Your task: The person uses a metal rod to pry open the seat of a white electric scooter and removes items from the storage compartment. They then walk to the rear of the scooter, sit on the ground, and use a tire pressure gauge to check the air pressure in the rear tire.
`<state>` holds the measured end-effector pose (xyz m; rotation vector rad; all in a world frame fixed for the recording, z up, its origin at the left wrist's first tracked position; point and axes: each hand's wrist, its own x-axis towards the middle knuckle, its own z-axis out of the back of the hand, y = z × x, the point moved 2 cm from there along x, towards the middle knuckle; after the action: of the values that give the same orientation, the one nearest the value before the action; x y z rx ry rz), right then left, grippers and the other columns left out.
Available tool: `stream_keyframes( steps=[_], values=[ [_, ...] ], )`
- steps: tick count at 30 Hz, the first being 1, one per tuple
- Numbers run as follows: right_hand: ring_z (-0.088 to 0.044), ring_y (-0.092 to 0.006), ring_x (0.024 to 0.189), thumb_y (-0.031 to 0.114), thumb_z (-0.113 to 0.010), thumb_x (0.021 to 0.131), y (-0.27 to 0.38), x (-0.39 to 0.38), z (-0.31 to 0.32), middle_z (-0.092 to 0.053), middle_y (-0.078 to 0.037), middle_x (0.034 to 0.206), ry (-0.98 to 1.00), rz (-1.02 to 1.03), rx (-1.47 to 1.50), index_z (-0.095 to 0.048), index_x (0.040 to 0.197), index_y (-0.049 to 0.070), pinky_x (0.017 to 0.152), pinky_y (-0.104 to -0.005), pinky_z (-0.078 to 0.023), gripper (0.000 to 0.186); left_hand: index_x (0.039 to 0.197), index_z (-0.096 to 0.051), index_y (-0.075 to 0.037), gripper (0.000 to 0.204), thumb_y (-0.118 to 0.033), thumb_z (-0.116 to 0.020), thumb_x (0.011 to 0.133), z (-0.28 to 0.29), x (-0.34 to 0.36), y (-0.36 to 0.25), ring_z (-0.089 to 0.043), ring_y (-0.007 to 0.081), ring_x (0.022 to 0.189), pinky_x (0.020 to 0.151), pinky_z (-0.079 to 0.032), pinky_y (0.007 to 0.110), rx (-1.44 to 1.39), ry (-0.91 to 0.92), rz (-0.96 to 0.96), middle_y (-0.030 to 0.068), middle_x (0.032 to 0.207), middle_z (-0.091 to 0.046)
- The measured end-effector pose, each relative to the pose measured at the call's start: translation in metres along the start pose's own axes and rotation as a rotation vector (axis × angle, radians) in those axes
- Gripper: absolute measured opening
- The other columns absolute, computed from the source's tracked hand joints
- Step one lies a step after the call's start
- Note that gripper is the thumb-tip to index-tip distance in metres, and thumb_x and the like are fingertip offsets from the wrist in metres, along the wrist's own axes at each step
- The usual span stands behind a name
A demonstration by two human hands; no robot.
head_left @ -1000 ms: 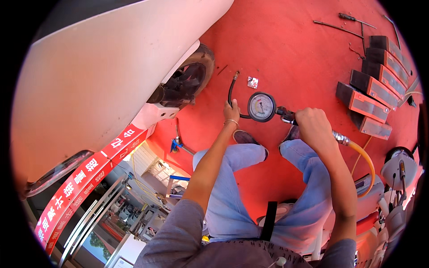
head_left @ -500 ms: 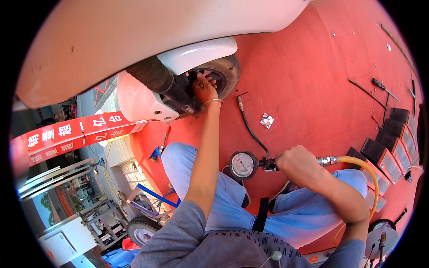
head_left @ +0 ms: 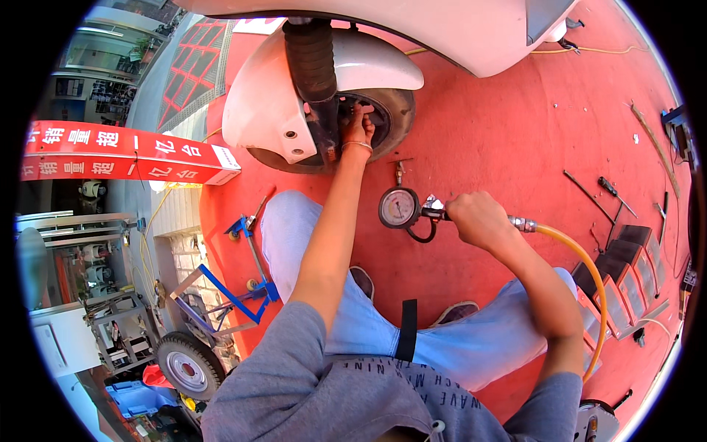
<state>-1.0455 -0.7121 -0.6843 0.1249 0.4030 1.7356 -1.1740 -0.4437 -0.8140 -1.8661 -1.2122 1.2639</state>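
My left hand reaches into the wheel of a white-fendered vehicle, inside the rim beside the tire. Its fingers are bent together in a pinch; whatever lies between them is too small to make out. Closed around the handle of a tire inflator, my right hand holds it over the red floor in front of my knees. The inflator's round dial gauge faces up. A short black hose loops under the gauge, and its metal end shows just beyond it. A yellow air hose runs from the handle past my right arm.
At the right lie a screwdriver, thin bars and a row of dark-topped boxes. Left of my knee stand a blue-and-silver metal frame and a loose wheel. A red sign beam juts in from the left.
My right hand has brought the inflator nearer the wheel, and its black hose now bends under the gauge. My left hand remains at the rim, fingers drawn closer together. The view has shifted.
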Motion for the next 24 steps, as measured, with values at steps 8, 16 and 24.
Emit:
stream_keyframes(
  steps=[8, 16, 24],
  values=[
    [-0.059, -0.0336, 0.061, -0.004, -0.057, 0.06, -0.002, -0.002, 0.002, -0.059, -0.017, 0.065, -0.049, -0.062, 0.067, -0.058, 0.066, 0.002, 0.054, -0.0405, -0.048, 0.008, 0.09, -0.054, -0.004, 0.022, -0.026, -0.047, 0.091, -0.009, -0.023, -0.007, -0.047, 0.0127, 0.054, 0.046, -0.041, 0.023, -0.03, -0.045, 0.154, 0.0052, 0.068, -0.054],
    [-0.059, -0.0343, 0.063, -0.005, -0.056, 0.059, -0.005, -0.003, -0.01, -0.059, -0.018, 0.068, 0.052, -0.067, 0.054, -0.058, 0.065, 0.001, 0.056, -0.0406, -0.048, 0.009, 0.091, -0.054, -0.003, 0.022, -0.024, -0.053, 0.088, 0.001, -0.016, -0.001, -0.052, 0.0118, 0.063, 0.053, -0.045, 0.022, -0.234, 0.091, 0.174, 0.0061, 0.075, -0.057],
    [-0.06, -0.0341, 0.066, -0.005, -0.056, 0.06, -0.004, -0.003, -0.017, -0.059, -0.018, 0.07, 0.027, -0.044, 0.086, -0.059, 0.066, 0.0, 0.058, -0.0407, -0.048, 0.008, 0.093, -0.054, 0.0, 0.039, -0.034, -0.034, 0.095, 0.025, 0.02, 0.001, -0.051, 0.0113, 0.062, 0.051, -0.043, 0.021, -0.234, 0.391, 0.113, 0.0048, 0.077, -0.056]
  ],
)
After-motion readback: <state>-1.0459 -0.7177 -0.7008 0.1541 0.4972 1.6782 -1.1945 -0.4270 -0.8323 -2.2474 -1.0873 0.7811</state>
